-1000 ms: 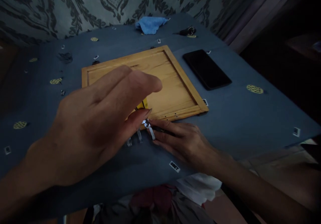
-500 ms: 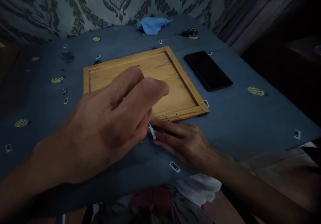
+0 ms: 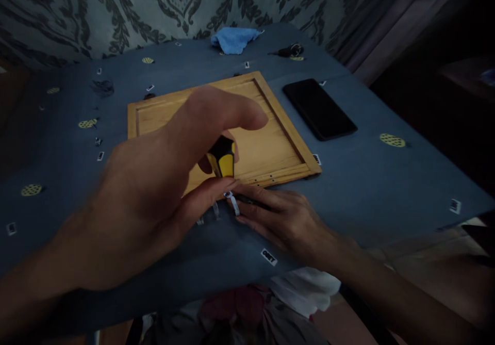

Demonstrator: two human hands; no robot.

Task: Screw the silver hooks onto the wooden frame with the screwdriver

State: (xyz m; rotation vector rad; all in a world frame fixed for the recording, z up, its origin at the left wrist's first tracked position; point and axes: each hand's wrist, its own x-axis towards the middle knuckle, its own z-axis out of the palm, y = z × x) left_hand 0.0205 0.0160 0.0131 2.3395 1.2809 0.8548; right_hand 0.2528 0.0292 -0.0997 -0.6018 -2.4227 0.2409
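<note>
My left hand (image 3: 154,185) is curled around the yellow-and-black handle of a screwdriver (image 3: 225,157), thumb against its lower part and index finger stretched past its top. The shaft and tip are hidden. Beneath lies a wooden framed panel (image 3: 284,123) with small dark holes along its near rail. My right hand (image 3: 286,216) rests at the panel's near edge, fingers closed on a small pale metal fitting (image 3: 233,203) with a dark part running under the fingers. What kind of fitting it is, I cannot make out.
A black phone (image 3: 319,109) lies right of the panel. Farther back are a blue cloth (image 3: 235,40) and a dark object with a ring (image 3: 290,51). Small metal bits (image 3: 98,142) sit on the left of the blue tablecloth (image 3: 348,195). A patterned curtain (image 3: 154,10) hangs behind.
My left hand has turned and its fingers have loosened and spread, so the screwdriver handle now shows. The right hand stays in place.
</note>
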